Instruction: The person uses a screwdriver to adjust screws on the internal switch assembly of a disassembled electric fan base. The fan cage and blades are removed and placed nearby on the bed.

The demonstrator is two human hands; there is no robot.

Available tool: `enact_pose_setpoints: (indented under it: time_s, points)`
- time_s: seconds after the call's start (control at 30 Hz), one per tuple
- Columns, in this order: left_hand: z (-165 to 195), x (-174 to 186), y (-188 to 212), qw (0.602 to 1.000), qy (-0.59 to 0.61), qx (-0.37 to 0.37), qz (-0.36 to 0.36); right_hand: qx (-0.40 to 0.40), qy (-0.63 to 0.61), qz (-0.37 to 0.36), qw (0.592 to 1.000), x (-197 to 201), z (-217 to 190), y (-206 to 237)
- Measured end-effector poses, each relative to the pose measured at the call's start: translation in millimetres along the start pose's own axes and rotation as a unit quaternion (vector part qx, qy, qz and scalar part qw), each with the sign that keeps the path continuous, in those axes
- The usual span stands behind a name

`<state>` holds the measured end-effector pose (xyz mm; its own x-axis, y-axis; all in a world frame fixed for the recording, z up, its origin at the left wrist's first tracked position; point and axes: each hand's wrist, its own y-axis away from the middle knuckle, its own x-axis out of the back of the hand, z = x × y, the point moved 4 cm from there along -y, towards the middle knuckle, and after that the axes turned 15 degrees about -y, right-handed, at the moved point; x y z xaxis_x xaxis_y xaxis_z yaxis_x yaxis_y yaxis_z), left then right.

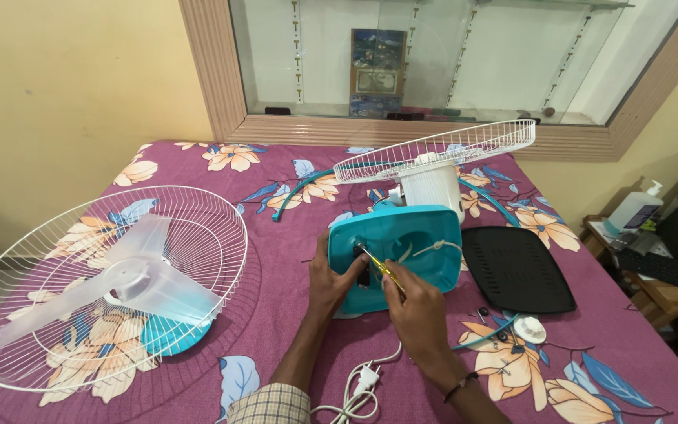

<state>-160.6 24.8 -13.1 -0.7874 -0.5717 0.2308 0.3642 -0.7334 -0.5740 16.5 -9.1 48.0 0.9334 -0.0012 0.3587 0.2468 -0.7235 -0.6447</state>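
Note:
A teal fan base [421, 235] lies open side up on the purple floral bedspread [284, 235], with the white motor housing [431, 188] and rear wire guard [441, 151] behind it. My left hand [329, 279] grips the base's near left edge. My right hand [413, 302] holds a yellow-handled screwdriver [378, 265] with its tip inside the base's cavity. A white cord loops over the base.
A front wire guard [64, 345] with a translucent blade [131, 279] in it lies at left. A black base plate [515, 271] lies right of the base, with screws and a white knob [529, 330] in front. A white plug and cable [362, 385] lie near me. A side table with a pump bottle [636, 208] stands at right.

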Motion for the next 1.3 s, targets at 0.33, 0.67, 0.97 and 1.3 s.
enact_pose_setpoints:
  time_s: [0.33, 0.67, 0.97, 1.3]
  points:
    - [0.1, -0.6, -1.2, 1.0, 0.004, -0.014, -0.009, 0.055, 0.125, -0.039, 0.99, -0.2, -18.2, -10.8]
    - [6.2, 3.9, -0.8, 0.999, -0.014, -0.034, 0.015, 0.246, 0.381, -0.104, 0.885, -14.3, -49.8, -1.4]
    - [-2.3, -1.0, -1.3, 1.0, -0.025, 0.009, -0.001, 0.16, 0.246, -0.1, 0.951, 15.0, -33.4, -13.0]
    - [-4.6, -2.6, 1.1, 0.999, -0.023, 0.043, -0.017, -0.276, -0.244, -0.043, 0.929, 14.7, 57.9, -2.5]
